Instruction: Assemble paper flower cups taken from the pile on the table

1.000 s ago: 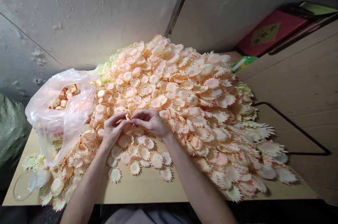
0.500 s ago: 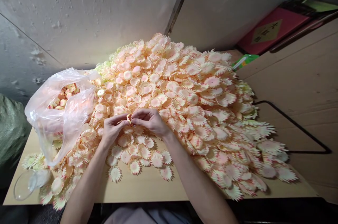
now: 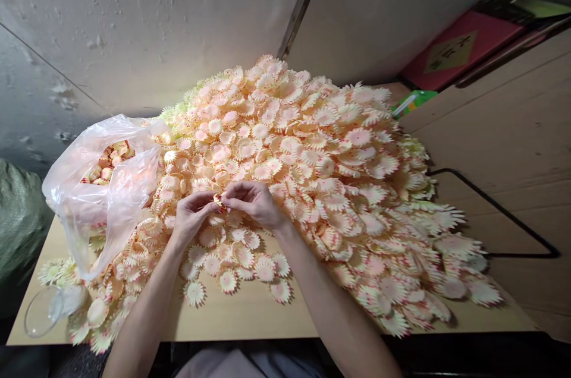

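Both hands meet over the near part of a big heap of flower-shaped pieces (image 3: pixel 285 146), pale cream and pink with fringed edges. Between my left hand (image 3: pixel 195 211) and my right hand (image 3: pixel 254 202) is one small curled flower piece (image 3: pixel 218 200), yellowish with red edges. My left thumb and fingers pinch it from the left. The right fingertips are closed on its other side, and they partly cover it. Loose flower pieces (image 3: pixel 228 282) lie on the table just below the hands.
A clear plastic bag (image 3: pixel 134 188) at the left holds small curled flower pieces (image 3: pixel 116 155). A clear round container (image 3: pixel 43 311) stands at the front left of the wooden table (image 3: pixel 232 321). Cardboard (image 3: pixel 504 128) and a bent black rod (image 3: pixel 504 205) flank the right side.
The fingers have shifted very slightly around the small curled flower piece, which now looks a little more tilted. The heap and the bag stay put.
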`<state>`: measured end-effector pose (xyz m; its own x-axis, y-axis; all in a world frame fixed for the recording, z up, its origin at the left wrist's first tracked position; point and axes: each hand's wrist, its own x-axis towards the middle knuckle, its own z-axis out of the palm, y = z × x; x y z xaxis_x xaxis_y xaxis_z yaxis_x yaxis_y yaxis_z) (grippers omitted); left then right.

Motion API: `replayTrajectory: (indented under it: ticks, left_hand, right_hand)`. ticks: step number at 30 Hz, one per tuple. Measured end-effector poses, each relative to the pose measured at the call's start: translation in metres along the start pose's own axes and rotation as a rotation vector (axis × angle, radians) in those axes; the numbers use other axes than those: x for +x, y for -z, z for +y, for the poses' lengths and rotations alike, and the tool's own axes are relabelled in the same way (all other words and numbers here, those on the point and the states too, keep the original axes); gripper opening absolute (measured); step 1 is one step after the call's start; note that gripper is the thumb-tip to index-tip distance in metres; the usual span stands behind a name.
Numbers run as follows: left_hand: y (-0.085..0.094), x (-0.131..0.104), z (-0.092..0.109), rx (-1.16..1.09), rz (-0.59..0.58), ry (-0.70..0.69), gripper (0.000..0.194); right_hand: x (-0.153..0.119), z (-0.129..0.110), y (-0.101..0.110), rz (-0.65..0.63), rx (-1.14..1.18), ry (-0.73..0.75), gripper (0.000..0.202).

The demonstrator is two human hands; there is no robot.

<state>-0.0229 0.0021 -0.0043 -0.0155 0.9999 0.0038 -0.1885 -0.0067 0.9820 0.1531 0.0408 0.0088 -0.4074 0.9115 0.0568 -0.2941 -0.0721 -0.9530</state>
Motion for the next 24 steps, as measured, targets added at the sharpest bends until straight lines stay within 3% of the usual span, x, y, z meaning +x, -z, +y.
replayTrajectory:
  ticks: [3,9,16,24]
  left_hand:
    - [-0.0001,-0.0004,0.0001,-0.028,-0.011,-0.030,0.037]
    - [0.0021,0.0008,-0.0034,-0.050,0.074,-0.232,0.017]
    - [0.0013,-0.0020,-0.0017,0.040,0.089,-0.315,0.015]
    - [-0.0004,-0.0039,0.0014,0.021,0.031,-0.275,0.012]
  right_hand:
    - [0.0018,0.0009,-0.0014,0.045,-0.028,0.029,0.023]
    - [0.0051,0.0015,0.0029,0.194,-0.022,0.101,0.026]
    - [0.0013,-0.0022,0.0011,-0.012,0.002,0.030,0.025]
    - [0.0015,-0.0019,-0.0024,0.006,0.094,-0.008,0.030]
